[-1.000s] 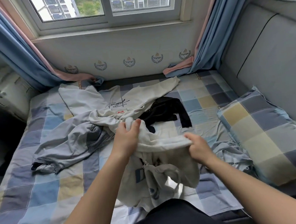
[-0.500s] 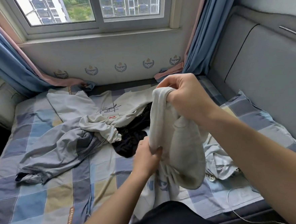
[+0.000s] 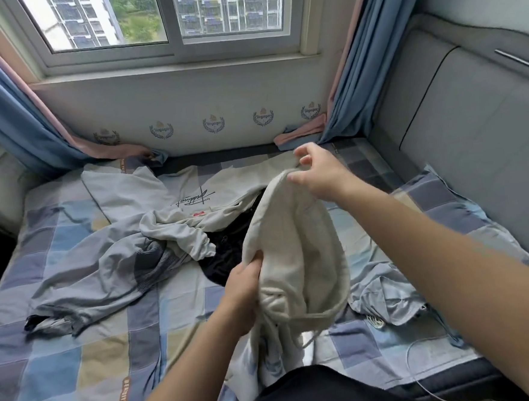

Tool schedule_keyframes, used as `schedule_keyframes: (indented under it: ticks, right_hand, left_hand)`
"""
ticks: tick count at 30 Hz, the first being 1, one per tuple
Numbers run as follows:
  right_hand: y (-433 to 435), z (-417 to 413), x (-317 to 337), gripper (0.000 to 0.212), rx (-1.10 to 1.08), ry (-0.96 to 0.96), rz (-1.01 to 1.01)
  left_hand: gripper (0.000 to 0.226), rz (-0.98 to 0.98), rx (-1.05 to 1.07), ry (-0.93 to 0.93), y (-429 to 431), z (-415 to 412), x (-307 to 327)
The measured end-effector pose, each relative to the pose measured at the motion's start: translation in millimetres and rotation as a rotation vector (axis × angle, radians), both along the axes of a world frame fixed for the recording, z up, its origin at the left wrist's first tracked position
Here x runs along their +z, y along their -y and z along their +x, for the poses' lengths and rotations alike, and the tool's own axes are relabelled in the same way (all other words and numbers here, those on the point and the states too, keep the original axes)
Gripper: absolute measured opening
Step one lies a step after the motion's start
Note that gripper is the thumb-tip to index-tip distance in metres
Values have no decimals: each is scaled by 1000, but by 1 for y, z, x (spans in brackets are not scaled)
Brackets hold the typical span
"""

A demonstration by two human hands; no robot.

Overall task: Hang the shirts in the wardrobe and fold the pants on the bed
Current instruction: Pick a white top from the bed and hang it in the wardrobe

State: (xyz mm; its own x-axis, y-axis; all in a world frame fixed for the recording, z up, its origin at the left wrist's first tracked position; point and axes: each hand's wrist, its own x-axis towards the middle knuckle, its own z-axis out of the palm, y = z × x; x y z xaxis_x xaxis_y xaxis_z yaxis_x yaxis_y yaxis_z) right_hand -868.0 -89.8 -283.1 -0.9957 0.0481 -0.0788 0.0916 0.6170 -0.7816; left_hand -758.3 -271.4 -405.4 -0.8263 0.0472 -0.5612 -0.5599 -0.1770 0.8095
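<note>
cream garment: cream fleece garment with a drawstring [image 3: 295,254], hangs off the bed between both hands, top edge at the right fingers, bunched middle in the left fingers; shirt or pants, cannot tell.
left fingers: left hand [image 3: 242,285] curled tight round the bunched fleece, fingers [image 3: 255,260] dug into the fold.
right fingers: right hand [image 3: 319,173] has only a light thumb-side pinch on the top edge; upper fingers [image 3: 304,160] are lifted clear of the cloth.
risk, top edge: the pinch looks weak, so the edge can slide out and the fleece flop down over the left fingers. Cause: few fingers on thick cloth.
risk, drawstring: the loose cream drawstring loop [image 3: 310,338] dangles below the left fingers and may snag or get folded in crooked.
risk, pile: the black crumpled garment [image 3: 226,256] and the light grey sweatshirt with black script [image 3: 188,202] lie just beyond the left fingers. Laying the fleece down there tangles it with them.
risk, cable: a thin white cord [image 3: 417,365] and a pale blue rumpled garment [image 3: 385,292] lie below the right forearm, and a sweep down that side can drag them.
bed: blue-and-tan checked bedsheet [image 3: 80,354] has free room left of the left fingers, near the grey patterned shirt [image 3: 99,274].
change, right hand: half a second ago it was fisted round the top edge and closer to the camera; now it is further out with the fingers loosened.
change, left hand: same grip, same spot.
change, garment: more spread out between the fingers than before.
</note>
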Motion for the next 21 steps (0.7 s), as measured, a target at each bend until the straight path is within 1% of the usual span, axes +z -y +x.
schedule_keyframes:
  ticks: [1, 3, 5, 7, 9, 10, 11, 12, 13, 15, 17, 19, 20, 21]
  right_hand:
    - [-2, 4, -10, 42, 9, -2, -15]
    - [-7, 21, -39, 32, 6, 9, -95]
    - [-11, 50, -80, 27, -23, 135, -118]
    - [-11, 88, -122, 41, -51, 366, -89]
    - [-7, 122, -151, 66, -82, 639, -67]
    - [-4, 134, -158, 80, -89, 773, -101]
    - [-2, 141, -161, 89, -92, 889, -174]
    - [0, 142, -162, 95, -91, 969, -262]
    - [2, 139, -162, 100, -94, 1003, -336]
    - [7, 130, -159, 101, -125, 966, -415]
    - [10, 119, -154, 91, -164, 879, -403]
    - [9, 113, -151, 71, -177, 774, -345]
    - [7, 111, -149, 64, -189, 697, -283]
    - [4, 111, -148, 65, -197, 610, -178]
  left_hand:
    - [38, 54, 33, 37, 2, 0, 5]
    - [44, 139, 119, 81, 7, -2, 16]
    - [51, 210, 188, 106, 12, -4, 24]
    - [58, 278, 213, 117, 16, -6, 34]
    - [66, 375, 213, 106, 20, -8, 42]
    - [69, 410, 201, 101, 22, -8, 44]
    - [71, 434, 182, 98, 24, -8, 46]
    - [74, 452, 161, 97, 25, -8, 47]
    - [78, 465, 136, 94, 25, -7, 48]
    - [81, 456, 80, 62, 23, -7, 50]
    - [79, 377, 36, -7, 21, -5, 55]
    - [74, 291, 23, -78, 20, -3, 59]
    - [70, 259, 21, -114, 20, -2, 58]
    - [66, 237, 25, -144, 20, -1, 57]
